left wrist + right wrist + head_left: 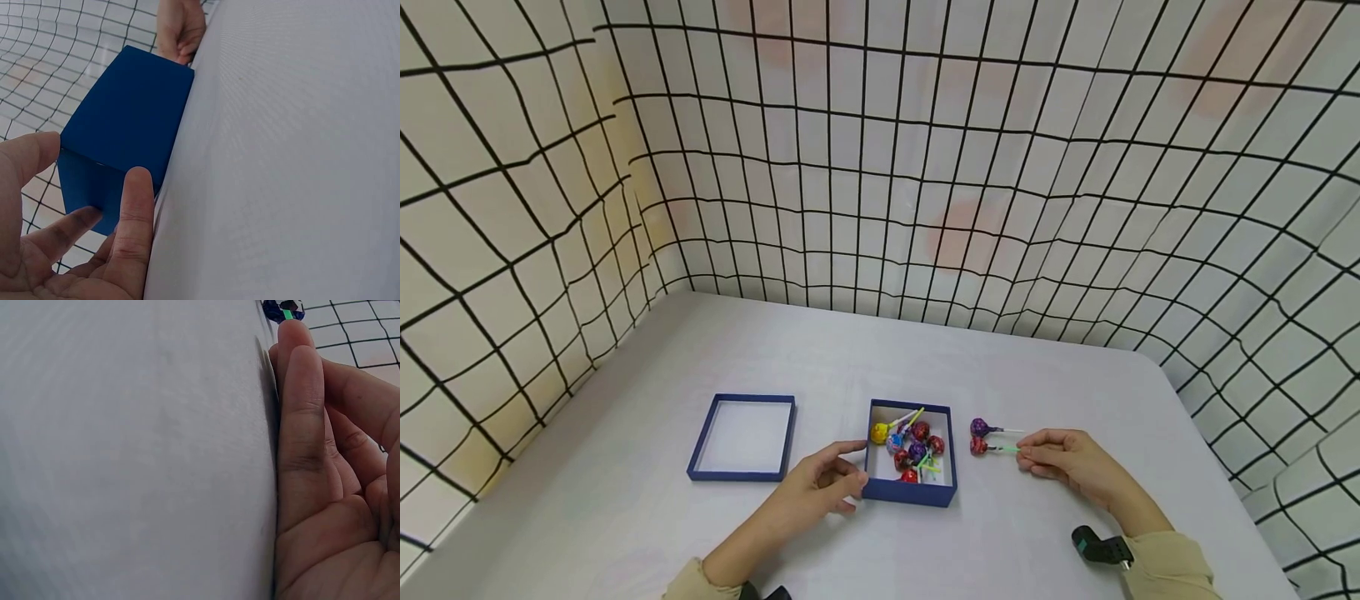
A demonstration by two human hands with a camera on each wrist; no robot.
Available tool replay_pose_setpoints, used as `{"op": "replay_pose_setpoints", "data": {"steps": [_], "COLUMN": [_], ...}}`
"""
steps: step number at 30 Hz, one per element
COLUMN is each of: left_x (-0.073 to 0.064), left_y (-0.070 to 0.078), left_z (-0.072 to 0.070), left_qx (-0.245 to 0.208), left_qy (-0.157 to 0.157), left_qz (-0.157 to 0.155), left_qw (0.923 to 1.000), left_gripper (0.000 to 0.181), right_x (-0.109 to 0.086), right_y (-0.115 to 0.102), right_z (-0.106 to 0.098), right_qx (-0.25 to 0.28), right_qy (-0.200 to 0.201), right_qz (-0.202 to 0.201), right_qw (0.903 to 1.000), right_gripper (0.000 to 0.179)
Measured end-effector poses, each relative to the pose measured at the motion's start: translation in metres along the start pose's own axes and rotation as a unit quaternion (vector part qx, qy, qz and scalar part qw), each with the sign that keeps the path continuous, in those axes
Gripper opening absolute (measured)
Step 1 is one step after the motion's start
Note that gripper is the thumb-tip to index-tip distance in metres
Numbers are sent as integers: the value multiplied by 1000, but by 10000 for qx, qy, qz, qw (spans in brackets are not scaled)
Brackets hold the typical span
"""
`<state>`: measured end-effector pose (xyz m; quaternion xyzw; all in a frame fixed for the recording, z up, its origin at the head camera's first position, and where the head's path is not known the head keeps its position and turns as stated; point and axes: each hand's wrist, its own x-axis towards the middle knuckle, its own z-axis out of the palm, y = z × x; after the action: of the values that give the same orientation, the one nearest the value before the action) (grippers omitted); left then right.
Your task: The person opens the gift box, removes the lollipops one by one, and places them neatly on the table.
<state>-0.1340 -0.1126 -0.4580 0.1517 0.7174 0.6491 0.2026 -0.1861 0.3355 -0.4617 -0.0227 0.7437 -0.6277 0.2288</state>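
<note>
white tabletop in front; one left hand, fingers spread, touches one open-topped blue rectangular box holding at least seven wrapped lollipops; one right hand pinches one red-wrapped round lollipop by its green stick, right of the box; one shallow blue-rimmed white square tray lies left; one purple-wrapped round lollipop lies beyond the red; black-gridded white walls behind

Two hands: one left hand at lower centre, one right hand at lower right. One blue box, lower centre; one shallow blue-rimmed lid, lower left. Outside the box, right of centre, one purple lollipop and one red lollipop; inside, at least seven lollipops (they overlap, so the total is uncertain).
</note>
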Motion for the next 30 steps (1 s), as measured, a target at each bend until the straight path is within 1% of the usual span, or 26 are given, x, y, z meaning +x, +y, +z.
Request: {"op": "replay_pose_setpoints", "data": {"steps": [5,10,20,30], "left_x": [2,3,3,2], "left_y": [-2,-3,-3,-2], "left_z": [0,0,1,1], "left_qx": [75,135,105,119], "left_qy": [16,30,21,33], "left_qz": [-38,-2,-36,-28], "left_qw": [10000,9999,9999,9999], "left_gripper": [61,60,60,60], "right_x": [1,1,-2,-5], "right_y": [0,-1,-3,-2], "right_z": [0,2,2,1], "right_qx": [-72,-24,3,-90], "right_qy": [60,109,189,291], "right_qz": [8,64,198,163], "right_qw": [10000,9999,9996,9994], "right_gripper": [28,27,30,30]}}
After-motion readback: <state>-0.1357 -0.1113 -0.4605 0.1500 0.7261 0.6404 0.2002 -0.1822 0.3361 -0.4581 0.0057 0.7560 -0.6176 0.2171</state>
